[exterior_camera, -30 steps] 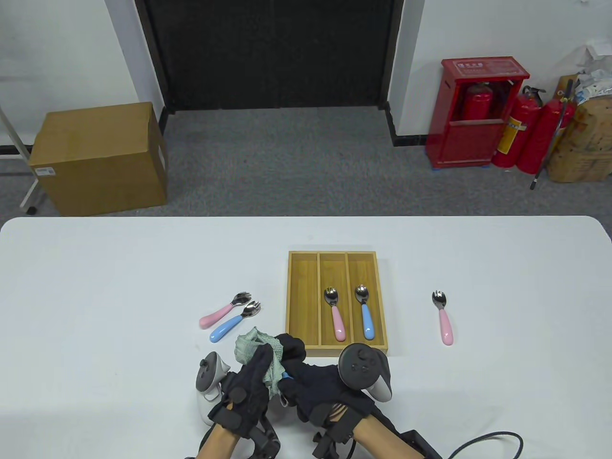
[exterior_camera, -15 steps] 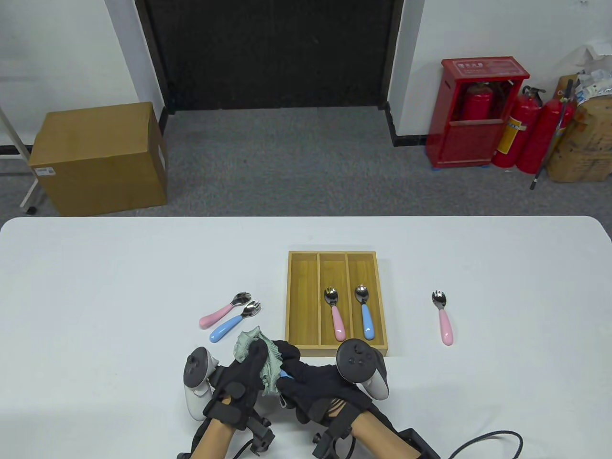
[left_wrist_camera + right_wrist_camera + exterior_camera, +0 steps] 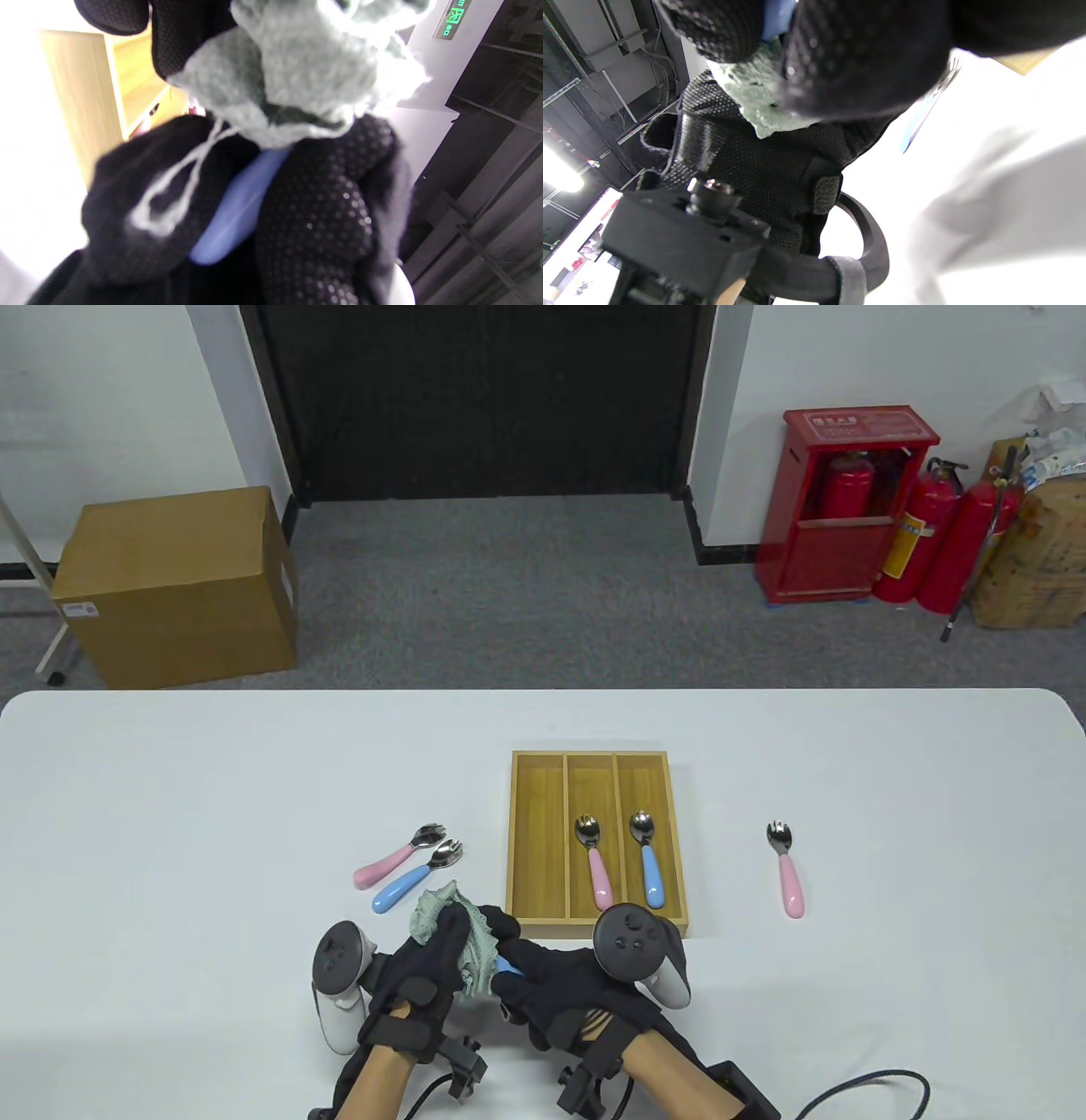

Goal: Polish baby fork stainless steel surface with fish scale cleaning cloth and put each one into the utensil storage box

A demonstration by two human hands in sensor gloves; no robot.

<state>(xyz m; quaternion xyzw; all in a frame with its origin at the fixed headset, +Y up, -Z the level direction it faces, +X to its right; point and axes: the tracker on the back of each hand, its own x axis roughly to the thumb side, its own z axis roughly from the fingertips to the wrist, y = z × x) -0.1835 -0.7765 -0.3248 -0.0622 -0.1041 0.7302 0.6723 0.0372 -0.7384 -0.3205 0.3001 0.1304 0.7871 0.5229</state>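
Near the table's front edge my left hand grips the crumpled pale green cloth around the head of a blue-handled baby fork. My right hand holds that fork by its handle. The steel head is hidden inside the cloth. Up close, the cloth covers the top of the blue handle; the right wrist view shows the cloth against my left glove. The wooden storage box lies just beyond my hands, with a pink fork and a blue fork in its middle and right compartments.
A pink fork and a blue fork lie side by side left of the box. Another pink fork lies to its right. The box's left compartment holds nothing. A cable trails at the front right.
Both hands have drifted a little to the left with the cloth and the blue fork, and the left hand has shifted on the cloth. Everything else lies as before.
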